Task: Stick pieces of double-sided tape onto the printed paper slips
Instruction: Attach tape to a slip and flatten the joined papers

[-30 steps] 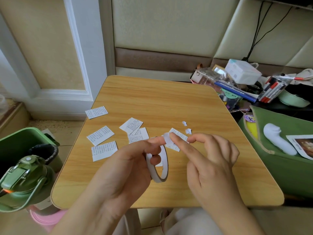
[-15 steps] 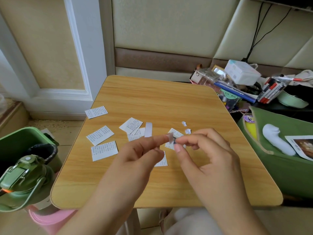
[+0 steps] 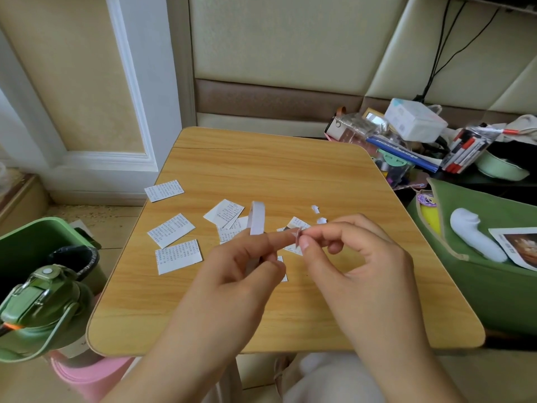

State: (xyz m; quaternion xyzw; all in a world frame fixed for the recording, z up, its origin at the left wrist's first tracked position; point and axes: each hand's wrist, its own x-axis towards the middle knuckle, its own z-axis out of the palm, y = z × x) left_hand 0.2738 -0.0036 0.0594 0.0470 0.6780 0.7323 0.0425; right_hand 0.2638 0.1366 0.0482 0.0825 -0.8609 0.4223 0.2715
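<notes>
Several printed paper slips (image 3: pixel 177 256) lie spread over the left and middle of the wooden table (image 3: pixel 290 175). My left hand (image 3: pixel 241 269) holds the white double-sided tape roll (image 3: pixel 257 218), which stands on edge around its fingers. My right hand (image 3: pixel 351 263) pinches a small piece of tape (image 3: pixel 298 235) against the tip of my left forefinger, above a slip (image 3: pixel 294 223) at the table's middle. Two tiny white scraps (image 3: pixel 318 214) lie just beyond my fingers.
A green bin (image 3: pixel 43 242) and a green bottle (image 3: pixel 37 309) stand at the left of the table. At the right lie a green bag (image 3: pixel 476 274), pens (image 3: pixel 465 149), boxes and other clutter. A padded wall is behind.
The tape roll has turned from hanging below my left hand to standing up behind it. Both hands have lifted slightly, and the small piece is now pinched between the fingertips.
</notes>
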